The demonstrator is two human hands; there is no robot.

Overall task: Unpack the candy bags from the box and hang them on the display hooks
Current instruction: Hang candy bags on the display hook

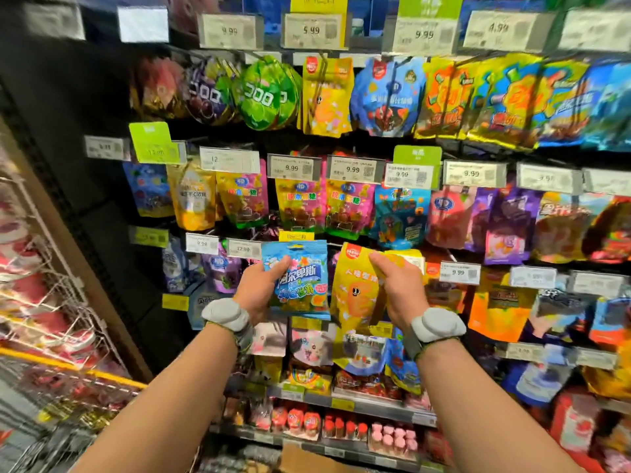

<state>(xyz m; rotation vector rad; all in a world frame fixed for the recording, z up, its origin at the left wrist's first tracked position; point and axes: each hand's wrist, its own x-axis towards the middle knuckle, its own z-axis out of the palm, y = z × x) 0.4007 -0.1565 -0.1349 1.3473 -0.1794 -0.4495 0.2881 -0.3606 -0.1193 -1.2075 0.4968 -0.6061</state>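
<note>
Hanging each bag cleanly depends, I judge, on finding the punched hole at its top edge and lining that hole up with a hook tip before pushing back; the hooks themselves are mostly hidden behind stock and price tags, so each bag's row should be matched by its printed front first. Doing one bag at a time would be steadier than both together.

The left hand (261,288) grips the blue bag (300,278) by its left edge, thumb across the front and fingers curled behind, so the bag stands upright to the right of the palm with its top above the fingers. The right hand (399,285) pinches the yellow bag (355,285) near its upper right side, the bag hanging to the left of the palm and slightly tilted. The two bags sit side by side, close but apart, raised in front of the third row of the display (471,213). A corner of the box (300,460) shows at the bottom edge, well below both hands. Matching yellow bags (327,97) hang in the top row.
</note>
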